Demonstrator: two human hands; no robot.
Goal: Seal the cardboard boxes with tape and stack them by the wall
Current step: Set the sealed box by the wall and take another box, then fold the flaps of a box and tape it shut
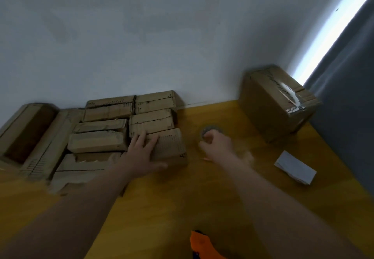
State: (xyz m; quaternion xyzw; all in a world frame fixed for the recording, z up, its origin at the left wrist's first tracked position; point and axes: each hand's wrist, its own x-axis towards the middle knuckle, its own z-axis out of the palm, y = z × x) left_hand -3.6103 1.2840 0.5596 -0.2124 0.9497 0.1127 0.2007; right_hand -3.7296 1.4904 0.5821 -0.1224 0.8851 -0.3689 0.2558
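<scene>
1. At the far left an open long carton (26, 131) and a sheet of flattened cardboard (47, 149) lie beside the pile of small cardboard boxes (113, 121), which is stacked against the wall (141, 36).
2. The left hand (141, 149) lies wide and flat, fingers straight, on top of the nearest box (172, 147) at the pile's near right corner, with the thumb along its near side. It appears to be steadying the box.
3. The tape roll (212, 129) lies flat on the yellow wooden floor (182, 208), just right of that box. The right hand (216, 145) is at the roll's near edge with its fingers curled. It is blurred, so I cannot tell whether it has hold of the roll.
4. The step in hand looks like fetching the tape to seal the box under the left hand. Next, the right hand needs a firm hold on the roll and its loose end. It must then carry the roll left to the box's seam while the left hand keeps the flaps down.
5. Further right, a large box (277, 105) with shiny tape across its top stands by the wall and the grey curtain (344, 121); it looks sealed.
6. A folded white paper (295, 166) lies near it, and an orange tool (202, 244) sits at the near edge. Both are well apart from the roll, and nothing blocks the reach.
</scene>
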